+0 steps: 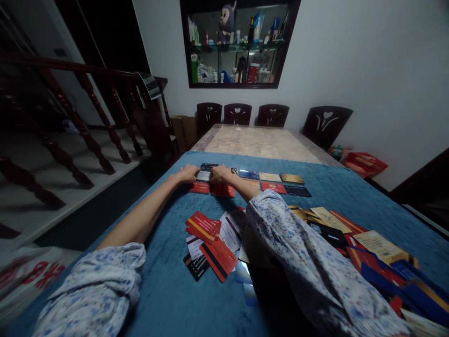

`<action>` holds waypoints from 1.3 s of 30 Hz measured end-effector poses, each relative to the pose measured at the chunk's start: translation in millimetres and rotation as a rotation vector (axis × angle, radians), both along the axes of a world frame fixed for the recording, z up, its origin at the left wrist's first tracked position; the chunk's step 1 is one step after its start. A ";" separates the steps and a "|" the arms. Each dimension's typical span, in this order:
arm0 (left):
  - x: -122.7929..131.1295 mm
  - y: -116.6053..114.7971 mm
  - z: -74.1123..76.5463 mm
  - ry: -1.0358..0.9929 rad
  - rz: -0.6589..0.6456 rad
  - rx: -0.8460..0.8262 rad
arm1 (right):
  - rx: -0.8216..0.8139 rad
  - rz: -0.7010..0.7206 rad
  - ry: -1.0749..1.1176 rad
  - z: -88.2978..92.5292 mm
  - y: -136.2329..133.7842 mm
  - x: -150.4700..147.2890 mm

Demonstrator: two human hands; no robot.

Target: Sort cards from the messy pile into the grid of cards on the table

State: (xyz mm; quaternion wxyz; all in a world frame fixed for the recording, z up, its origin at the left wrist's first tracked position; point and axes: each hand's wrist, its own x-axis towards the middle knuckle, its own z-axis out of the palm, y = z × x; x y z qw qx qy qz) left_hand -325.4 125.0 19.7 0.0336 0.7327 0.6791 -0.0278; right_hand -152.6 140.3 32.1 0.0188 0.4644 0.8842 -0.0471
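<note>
At the far left of a grid of cards, a pale card (203, 175) lies between my two hands. My left hand (189, 173) has its fingers closed at the card's left edge. At its right edge my right hand (221, 174) is curled, its fingertips partly hidden. A black card (209, 166) shows just beyond them. Two red cards, one on the left (199, 187) and one on the right (223, 190), lie on the near side. The grid runs on to the right with a blue card (249, 174), a cream card (270, 177) and a gold card (292, 179).
A loose heap of red, white and black cards (219, 257) lies nearer me on the blue cloth (157, 285). To the right, beyond my sleeve, spreads a larger pile of cards and sleeves (379, 248). Chairs (273, 115) stand around the table's far end.
</note>
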 end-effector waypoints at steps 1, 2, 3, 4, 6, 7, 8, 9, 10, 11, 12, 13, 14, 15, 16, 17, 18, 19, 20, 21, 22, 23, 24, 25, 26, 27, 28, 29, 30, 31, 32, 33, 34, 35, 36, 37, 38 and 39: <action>-0.5 1.6 -0.3 0.006 0.004 -0.009 | -0.009 -0.002 -0.004 0.0 0.6 -0.5; -0.7 2.8 -0.3 0.010 0.008 -0.018 | -0.016 -0.002 -0.008 0.1 1.1 -1.0; -0.8 3.7 -0.1 0.011 0.012 -0.029 | -0.021 -0.001 -0.012 0.3 1.3 -1.3; -0.7 4.3 0.3 0.010 0.017 -0.040 | -0.023 -0.001 -0.016 0.5 1.4 -1.5; 0.0 4.7 1.6 0.004 0.027 -0.062 | -0.022 0.000 -0.017 0.8 1.4 -1.7; 0.6 4.6 2.4 0.003 0.032 -0.073 | -0.021 -0.001 -0.014 0.9 1.3 -1.6; 1.2 4.4 3.2 0.002 0.038 -0.084 | -0.021 -0.001 -0.008 1.0 1.3 -1.5; 1.7 4.2 4.0 0.002 0.042 -0.093 | -0.021 0.001 -0.001 0.9 1.3 -1.3; 2.2 3.9 4.7 -0.001 0.045 -0.100 | -0.018 0.006 0.008 0.6 1.4 -1.1; 2.6 3.6 5.2 -0.004 0.047 -0.103 | -0.012 0.011 0.015 0.2 1.7 -0.9; 2.8 3.4 5.6 -0.008 0.048 -0.103 | -0.006 0.017 0.018 -0.4 2.0 -0.7; 2.9 3.2 5.9 -0.012 0.049 -0.099 | 0.003 0.021 0.019 -1.2 2.5 -0.6; 2.8 3.0 5.8 -0.016 0.050 -0.092 | 0.011 0.026 0.018 -2.0 3.0 -0.5; 2.6 2.9 5.6 -0.020 0.051 -0.083 | 0.016 0.029 0.017 -2.9 3.7 -0.4; 2.3 2.7 5.1 -0.026 0.051 -0.073 | 0.020 0.032 0.015 -3.7 4.3 -0.4; 2.0 2.4 4.4 -0.035 0.051 -0.062 | 0.023 0.035 0.013 -4.4 4.8 -0.3; 1.9 2.0 3.5 -0.045 0.050 -0.054 | 0.027 0.039 0.012 -4.9 5.1 -0.2; 1.8 1.6 2.5 -0.054 0.048 -0.046 | 0.031 0.041 0.010 -5.2 5.2 0.0; 1.9 1.0 1.5 -0.059 0.050 -0.038 | 0.034 0.042 0.009 -5.2 4.9 0.2; 2.3 0.4 0.5 -0.060 0.056 -0.029 | 0.038 0.043 0.008 -4.9 4.4 0.4; 2.8 -0.1 -0.4 -0.059 0.066 -0.022 | 0.041 0.041 0.008 -4.5 3.5 0.7; 3.4 -0.7 -1.3 -0.056 0.077 -0.016 | 0.042 0.036 0.008 -3.9 2.5 1.0; 4.0 -1.1 -2.1 -0.053 0.087 -0.011 | 0.040 0.032 0.008 -3.3 1.4 1.2; 4.4 -1.4 -2.9 -0.052 0.094 -0.010 | 0.038 0.028 0.009 -2.8 0.4 1.4; 4.6 -1.7 -3.6 -0.053 0.096 -0.008 | 0.037 0.025 0.010 -2.3 -0.6 1.6; 4.6 -1.8 -4.3 -0.055 0.097 -0.005 | 0.036 0.024 0.012 -2.0 -1.3 1.8; 4.2 -1.9 -5.1 -0.059 0.098 0.001 | 0.035 0.024 0.014 -1.8 -1.9 2.0; 3.6 -2.0 -5.9 -0.066 0.097 0.010 | 0.034 0.026 0.016 -1.8 -2.2 2.1; 2.7 -2.1 -6.7 -0.073 0.095 0.021 | 0.034 0.026 0.019 -1.9 -2.4 2.3; 1.8 -2.1 -7.5 -0.080 0.091 0.031 | 0.035 0.026 0.023 -2.2 -2.3 2.5; 0.9 -2.2 -8.3 -0.084 0.086 0.040 | 0.036 0.027 0.027 -2.6 -2.1 2.6; 0.0 -2.2 -9.0 -0.085 0.081 0.047 | 0.037 0.028 0.031 -3.1 -1.8 2.7; -0.7 -2.2 -9.6 -0.083 0.077 0.051 | 0.039 0.029 0.034 -3.6 -1.4 2.8; -1.2 -2.2 -10.1 -0.080 0.075 0.052 | 0.040 0.029 0.035 -4.1 -0.9 2.8; -1.6 -2.2 -10.4 -0.077 0.073 0.052 | 0.041 0.028 0.034 -4.7 -0.3 2.8; -1.8 -2.2 -10.6 -0.076 0.073 0.050 | 0.042 0.027 0.033 -5.3 0.3 2.7; -2.0 -2.2 -10.7 -0.075 0.074 0.048 | 0.046 0.028 0.033 -5.9 0.9 2.6; -2.2 -2.2 -10.7 -0.076 0.076 0.046 | 0.049 0.029 0.033 -6.4 1.4 2.5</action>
